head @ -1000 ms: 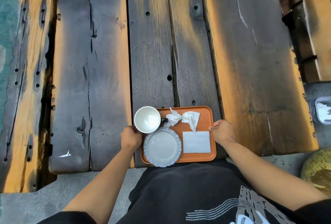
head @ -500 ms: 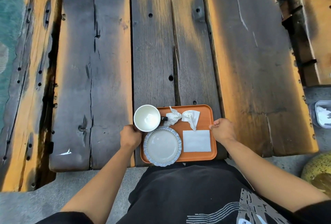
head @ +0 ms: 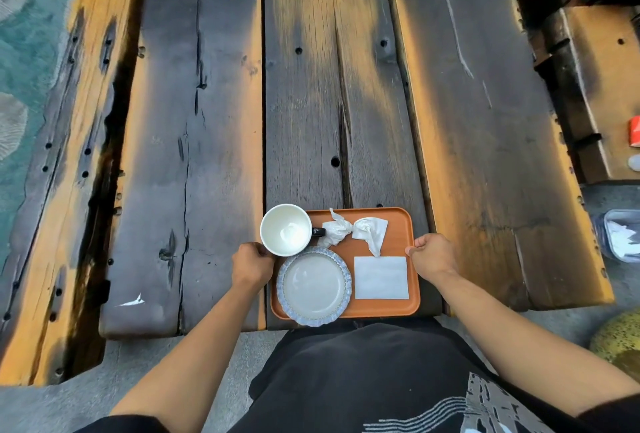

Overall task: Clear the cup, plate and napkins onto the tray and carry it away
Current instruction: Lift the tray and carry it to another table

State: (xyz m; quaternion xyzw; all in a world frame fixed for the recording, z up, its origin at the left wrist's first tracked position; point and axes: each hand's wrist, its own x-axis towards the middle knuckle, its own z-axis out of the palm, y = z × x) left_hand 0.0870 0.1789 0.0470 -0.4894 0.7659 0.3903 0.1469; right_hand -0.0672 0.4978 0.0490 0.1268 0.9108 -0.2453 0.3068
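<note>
Little has changed vs. a sec ago: the orange tray [head: 398, 224] sits at the near edge of the tabletop [head: 207, 120] in the same spot, w/ both hands at its sides as before, so no lift shows yet. Everything is loaded already, meaning clearing looks done and only the carry-away is left, as I judge it. Left hand [head: 252, 264] is curled shut at the tray's left edge, knuckles up; the white cup [head: 286, 230] stands just beyond and right of that grip, nearly touching it, and hides the rim there, so I can't tell exactly how much rim the fingers have. Right hand [head: 433, 257] is closed likewise over the right rim, thumb on top at the edge. Btwn the two grips: the blue-rimmed plate [head: 314, 285] just right of the left grip, lapping over the tray's near-left corner; a flat folded napkin [head: 381, 277] just left of the right grip; two crumpled napkins [head: 353, 230] beyond it, beside the cup's dark handle. Both grips sit about mid-length, roughly opposite each other, which should lift level; the cup, at the far-left corner, is the piece likeliest to shift.
</note>
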